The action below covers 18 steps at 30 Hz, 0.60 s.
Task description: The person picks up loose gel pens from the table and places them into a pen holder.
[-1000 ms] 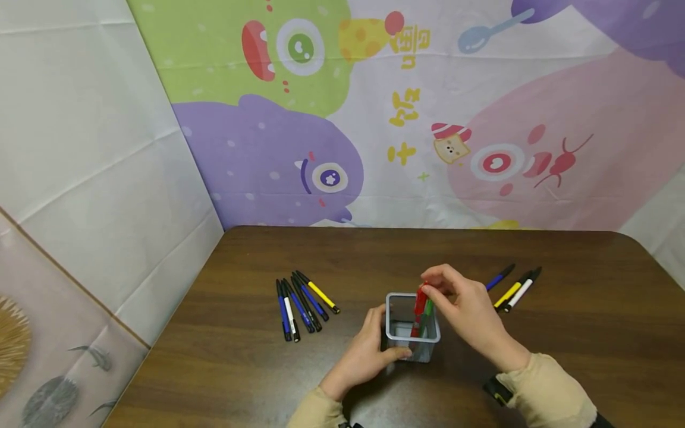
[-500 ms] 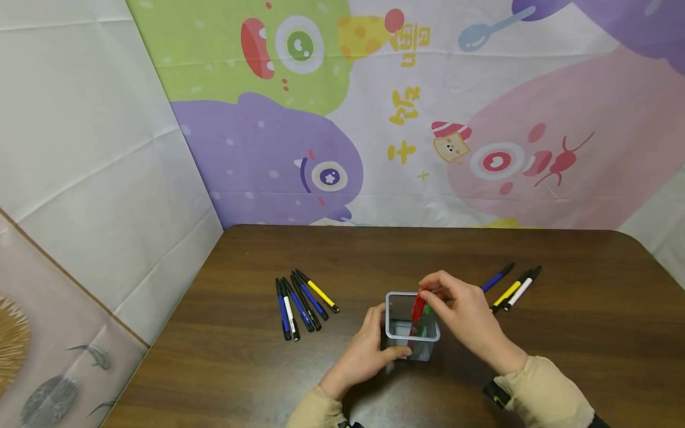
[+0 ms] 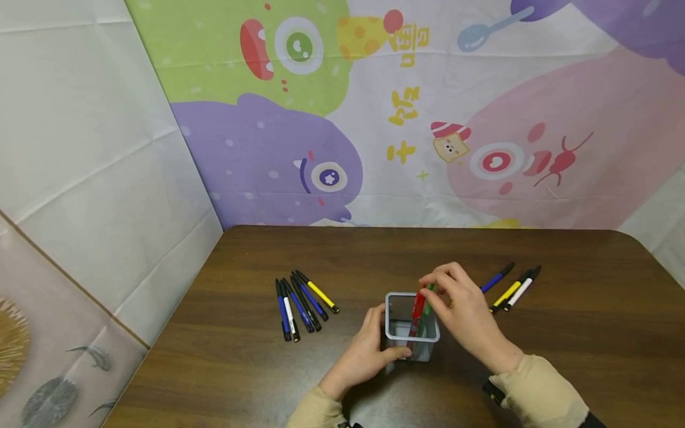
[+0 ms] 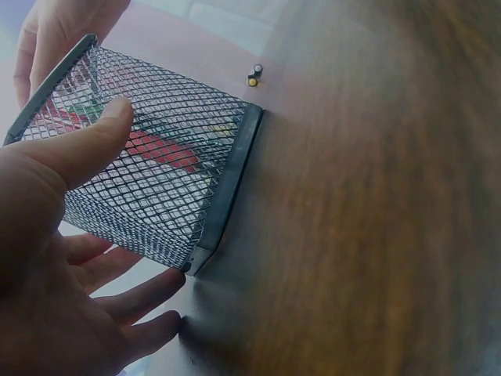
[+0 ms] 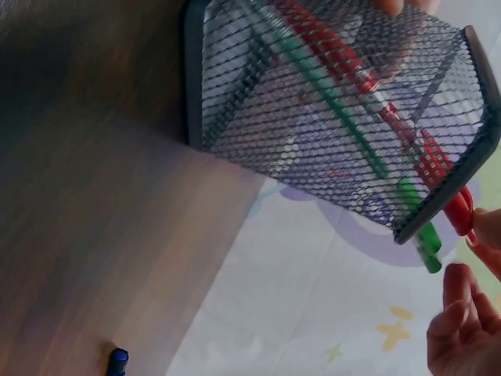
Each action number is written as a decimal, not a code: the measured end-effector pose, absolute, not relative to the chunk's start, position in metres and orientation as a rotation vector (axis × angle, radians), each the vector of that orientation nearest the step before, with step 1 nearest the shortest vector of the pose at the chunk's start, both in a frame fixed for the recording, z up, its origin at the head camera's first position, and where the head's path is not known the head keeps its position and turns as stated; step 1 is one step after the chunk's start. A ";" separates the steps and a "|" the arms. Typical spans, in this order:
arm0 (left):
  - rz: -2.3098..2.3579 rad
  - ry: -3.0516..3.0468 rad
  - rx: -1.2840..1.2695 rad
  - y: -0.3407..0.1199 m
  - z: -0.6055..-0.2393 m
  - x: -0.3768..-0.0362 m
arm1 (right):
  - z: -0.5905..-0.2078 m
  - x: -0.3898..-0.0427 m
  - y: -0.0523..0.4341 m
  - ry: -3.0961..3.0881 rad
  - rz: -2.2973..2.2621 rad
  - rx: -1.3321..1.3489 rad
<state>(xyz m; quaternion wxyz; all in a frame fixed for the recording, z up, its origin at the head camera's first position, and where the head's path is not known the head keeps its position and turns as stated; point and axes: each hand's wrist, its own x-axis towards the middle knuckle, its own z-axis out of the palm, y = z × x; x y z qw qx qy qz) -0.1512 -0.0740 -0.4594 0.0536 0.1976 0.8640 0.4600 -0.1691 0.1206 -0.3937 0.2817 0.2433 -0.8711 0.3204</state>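
Note:
A square wire-mesh pen holder [image 3: 423, 352] stands on the table in the head view. My left hand [image 3: 363, 355] grips it from the left, thumb on the near wall and fingers round the far side. In the left wrist view the thumb presses the mesh wall [image 4: 156, 200]. My right hand [image 3: 470, 315] is at the holder's top right and pinches the upper end of a red pen [image 3: 418, 307], whose lower part is inside. A green pen [image 3: 427, 308] leans beside it. In the right wrist view the green pen's top [image 5: 425, 239] pokes past the rim, apart from the fingertips.
Several blue, white, black and yellow pens [image 3: 302, 302] lie in a row left of the holder. To its right lie a blue pen [image 3: 497, 278], a yellow pen [image 3: 508, 292] and a white pen [image 3: 522, 290]. A printed cloth [image 3: 396, 196] hangs behind the table.
The red pen has sunk slightly into the holder over the last second. My right hand's other fingers have lifted since half a second ago, uncovering the green pen's top. My left hand stays put.

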 end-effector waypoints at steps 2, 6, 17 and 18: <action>1.402 2.621 0.597 -0.074 -0.459 -0.151 | -0.395 -0.172 0.121 -2.319 0.828 0.644; 1.398 2.625 0.593 -0.074 -0.459 -0.152 | -0.398 -0.176 0.122 -2.329 0.826 0.622; 1.399 2.615 0.588 -0.073 -0.459 -0.151 | -0.404 -0.179 0.123 -2.387 0.867 0.599; 1.398 2.614 0.586 -0.073 -0.459 -0.151 | -0.404 -0.179 0.123 -2.393 0.872 0.597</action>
